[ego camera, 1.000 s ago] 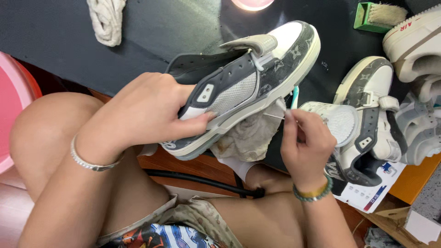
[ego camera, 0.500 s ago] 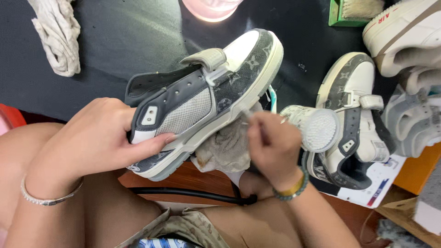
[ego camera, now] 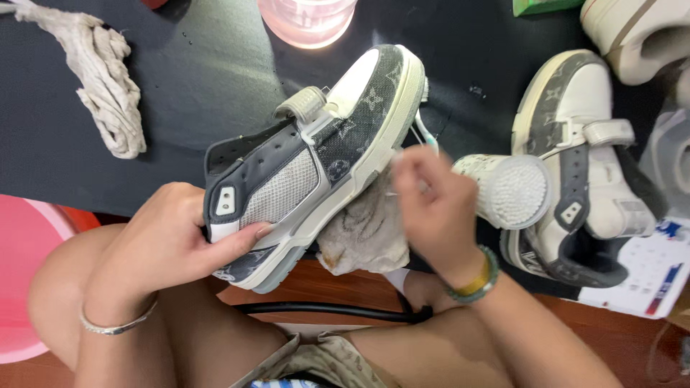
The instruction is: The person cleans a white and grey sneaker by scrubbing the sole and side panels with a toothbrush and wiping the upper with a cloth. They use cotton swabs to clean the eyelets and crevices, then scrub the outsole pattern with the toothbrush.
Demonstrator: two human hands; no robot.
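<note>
My left hand (ego camera: 169, 241) grips the heel of a grey and white sneaker (ego camera: 316, 162), holding it on its side over my lap. My right hand (ego camera: 431, 208) is blurred and holds a small brush with a teal handle (ego camera: 424, 136) against the sneaker's sole edge near the toe. A stained beige cloth (ego camera: 363, 233) hangs below the sole, between both hands. The brush's bristle end is hidden behind the sole.
The matching sneaker (ego camera: 582, 158) lies on the black mat (ego camera: 201, 65) at right, with a round white brush (ego camera: 514, 190) against it. A twisted rag (ego camera: 108, 93) lies at left, a pink bowl (ego camera: 307, 20) at the top, a pink basin (ego camera: 29, 273) at left.
The sneaker has swung so its toe points more upward. My right hand rose along the sole edge toward the toe with the brush. The view shifted down and right.
</note>
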